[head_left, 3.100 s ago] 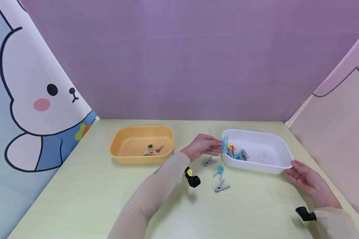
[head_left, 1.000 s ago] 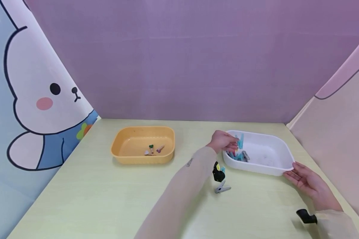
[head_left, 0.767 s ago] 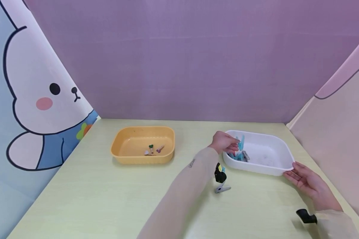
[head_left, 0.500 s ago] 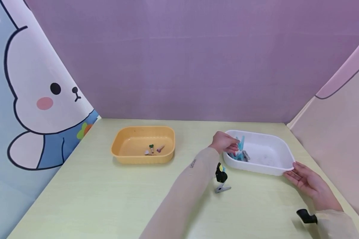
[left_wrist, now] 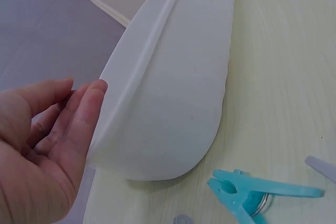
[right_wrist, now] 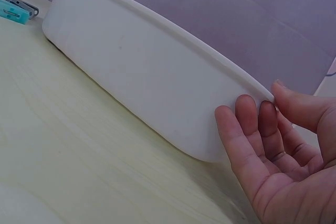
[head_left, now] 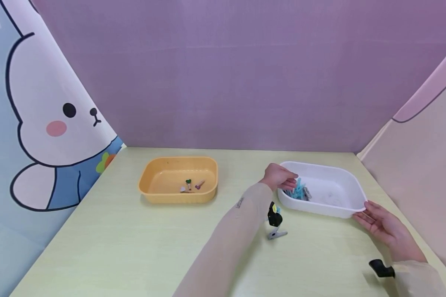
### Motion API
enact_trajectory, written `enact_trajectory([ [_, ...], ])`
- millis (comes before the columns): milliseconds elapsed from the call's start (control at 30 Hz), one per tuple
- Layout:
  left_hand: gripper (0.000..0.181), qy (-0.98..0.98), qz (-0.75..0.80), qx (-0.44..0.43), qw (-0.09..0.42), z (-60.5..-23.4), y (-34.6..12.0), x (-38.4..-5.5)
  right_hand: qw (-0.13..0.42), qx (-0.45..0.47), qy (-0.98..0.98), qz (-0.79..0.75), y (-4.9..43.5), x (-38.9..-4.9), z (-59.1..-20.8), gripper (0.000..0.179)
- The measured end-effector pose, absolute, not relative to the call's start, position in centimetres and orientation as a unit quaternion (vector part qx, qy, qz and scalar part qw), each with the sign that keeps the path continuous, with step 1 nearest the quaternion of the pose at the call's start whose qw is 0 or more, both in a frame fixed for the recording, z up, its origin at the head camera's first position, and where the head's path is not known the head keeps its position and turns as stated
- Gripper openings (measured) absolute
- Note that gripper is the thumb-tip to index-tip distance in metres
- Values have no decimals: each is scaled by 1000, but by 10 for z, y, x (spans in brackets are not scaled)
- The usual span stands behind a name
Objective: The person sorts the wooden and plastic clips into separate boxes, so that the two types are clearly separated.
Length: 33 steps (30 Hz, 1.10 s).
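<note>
My left hand point(head_left: 280, 177) hovers over the left end of the white plastic tub point(head_left: 321, 209), its fingers loosely bent and nothing between them. Below it, inside the tub, lies a pile of clothespins point(head_left: 298, 192), mostly teal with some grey; the hand hides part of the pile. At the tub's near right corner my right hand point(head_left: 384, 229) grips the rim, thumb on top and fingers against the outer wall point(right_wrist: 142, 72). On the table in front of the tub are a teal clothespin point(left_wrist: 247, 190), mostly hidden in the head view, and a grey clothespin point(head_left: 276, 234).
An orange tub point(head_left: 178, 199) stands to the left, holding several small decorated clips point(head_left: 199, 185). A black wrist camera point(head_left: 275, 216) on the left sleeve blocks part of the table. A purple backdrop point(head_left: 223, 74) rises behind the table.
The left hand has moved right, carrying a teal clothespin from the tub's left rim to over its inside, and has let it drop onto the pile. The right hand has kept its grip.
</note>
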State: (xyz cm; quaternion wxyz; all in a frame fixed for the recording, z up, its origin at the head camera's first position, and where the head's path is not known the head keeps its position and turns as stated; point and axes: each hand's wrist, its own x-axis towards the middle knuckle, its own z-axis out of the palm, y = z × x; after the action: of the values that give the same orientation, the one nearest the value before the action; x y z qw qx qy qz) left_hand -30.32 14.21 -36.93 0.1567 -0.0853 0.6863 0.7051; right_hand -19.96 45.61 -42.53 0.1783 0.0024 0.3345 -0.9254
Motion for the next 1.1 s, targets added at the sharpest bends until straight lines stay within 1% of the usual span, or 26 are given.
enact_trajectory([
  [367, 9, 686, 708, -26, 167, -368, 128, -300, 178, 15, 332, -926, 454, -201, -423, 31],
  [600, 8, 679, 710, 0, 185, -368, 118, -297, 179, 6, 332, -926, 456, -201, -425, 30],
  [767, 9, 683, 705, 26, 189, -367, 109, -293, 177, 6, 333, -926, 457, -201, -426, 30],
  [1100, 13, 680, 704, 69, 193, -378, 82, -296, 174, 9, 338, -925, 456, -200, -425, 30],
])
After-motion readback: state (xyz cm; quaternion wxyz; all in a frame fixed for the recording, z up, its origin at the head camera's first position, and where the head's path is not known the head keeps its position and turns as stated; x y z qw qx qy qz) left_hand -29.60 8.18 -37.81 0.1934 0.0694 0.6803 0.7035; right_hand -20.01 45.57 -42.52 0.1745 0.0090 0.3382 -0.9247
